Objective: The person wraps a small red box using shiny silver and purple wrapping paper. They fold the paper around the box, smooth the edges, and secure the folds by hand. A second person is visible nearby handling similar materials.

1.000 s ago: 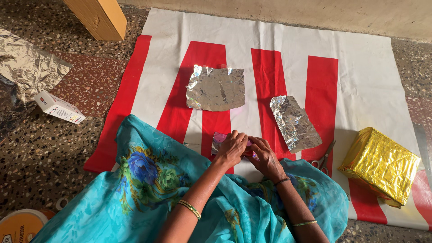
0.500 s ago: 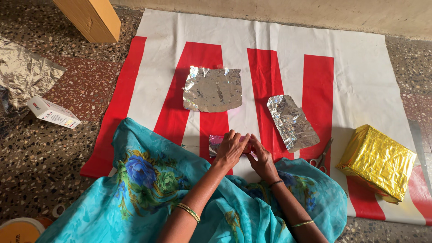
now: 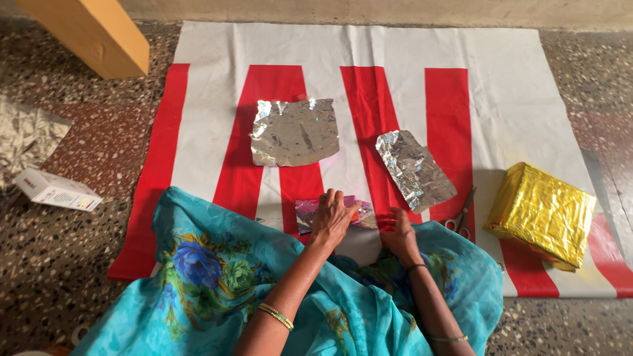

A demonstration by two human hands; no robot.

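Note:
My left hand (image 3: pixel 333 219) lies over a small shiny pink foil piece (image 3: pixel 308 212) on the red and white striped mat (image 3: pixel 395 59), just in front of my lap. My right hand (image 3: pixel 399 235) grips the right end of the same piece, with its fingers curled. Most of the piece is hidden under my hands. A turquoise floral cloth (image 3: pixel 217 277) covers my knees. Thin bangles sit on both wrists.
A flat silver foil sheet (image 3: pixel 295 132) and a crumpled silver foil sheet (image 3: pixel 415 170) lie further out on the mat. Scissors (image 3: pixel 461 217) and a gold-wrapped box (image 3: pixel 541 212) are to the right. A small white box (image 3: pixel 58 190) and a wooden beam (image 3: pixel 92 33) are at the left.
My hands have moved slightly apart; the left now spreads over the pink foil piece and the right has slid to its right end. The view has shifted a little.

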